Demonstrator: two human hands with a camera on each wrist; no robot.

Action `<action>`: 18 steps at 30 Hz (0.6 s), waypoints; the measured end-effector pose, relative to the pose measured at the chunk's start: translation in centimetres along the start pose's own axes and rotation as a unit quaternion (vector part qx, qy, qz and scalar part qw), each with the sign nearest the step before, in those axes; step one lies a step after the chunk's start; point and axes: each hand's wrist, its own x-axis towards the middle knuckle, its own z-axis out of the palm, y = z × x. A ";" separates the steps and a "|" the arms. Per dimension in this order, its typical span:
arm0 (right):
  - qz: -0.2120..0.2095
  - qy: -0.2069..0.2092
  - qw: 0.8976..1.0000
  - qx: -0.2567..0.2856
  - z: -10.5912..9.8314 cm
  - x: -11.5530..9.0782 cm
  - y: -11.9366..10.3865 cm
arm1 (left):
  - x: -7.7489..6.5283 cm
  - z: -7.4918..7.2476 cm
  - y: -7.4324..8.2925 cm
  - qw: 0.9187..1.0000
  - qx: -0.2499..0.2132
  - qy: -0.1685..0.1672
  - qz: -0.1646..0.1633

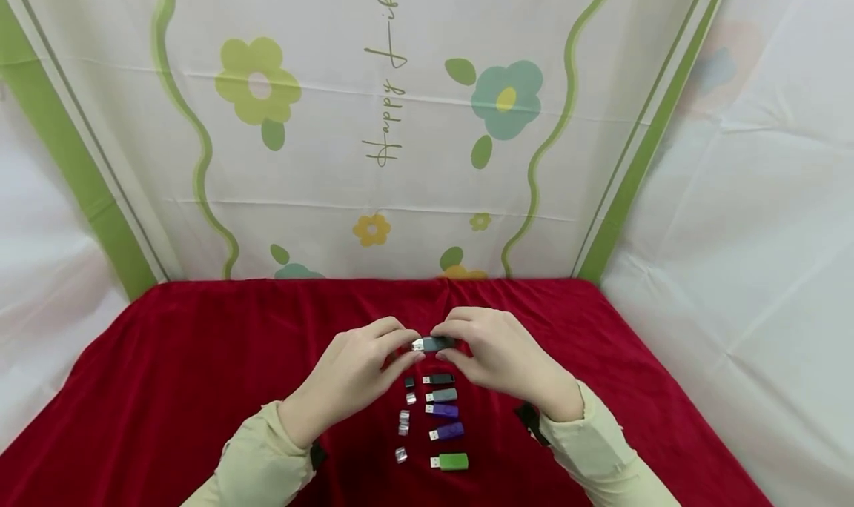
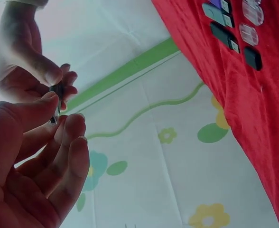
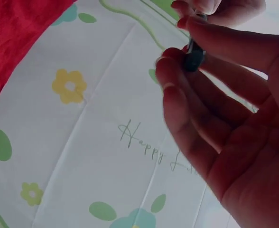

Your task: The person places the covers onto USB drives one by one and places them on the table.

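Above the table, both hands hold one dark grey USB flash drive (image 1: 437,343) level between them. My right hand (image 1: 497,351) pinches its dark body between thumb and fingers. At the other end, the thumb and fingertips of my left hand (image 1: 353,362) pinch its shiny, clear-looking tip; whether a cap covers the plug there I cannot tell. In the left wrist view the drive (image 2: 57,95) is partly covered by fingertips. The right wrist view shows its dark rounded end (image 3: 194,61) between the right thumb and fingers.
Below the hands lies a column of uncapped USB drives: black (image 1: 440,379), grey (image 1: 443,395), two purple, and green (image 1: 454,462). Left of them are a black cap (image 1: 409,382) and several clear caps (image 1: 401,455). A red cloth (image 1: 267,344) covers the table; a flowered curtain hangs behind.
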 end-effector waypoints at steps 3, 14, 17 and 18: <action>0.003 -0.012 1.000 -0.025 -0.1 0.1 0.2 | 0.1 0.0 0.0 1.000 0.007 -0.008 -0.005; 0.060 -0.063 0.995 -0.039 1.7 0.3 2.5 | -2.3 -0.3 -1.5 0.996 0.042 -0.055 -0.058; 0.087 -0.106 0.990 -0.040 3.0 0.2 3.6 | -2.9 -0.4 -1.6 0.994 0.043 -0.072 -0.069; 0.094 -0.119 0.988 -0.042 3.5 0.2 3.9 | -3.1 -0.4 -1.6 0.994 0.044 -0.077 -0.071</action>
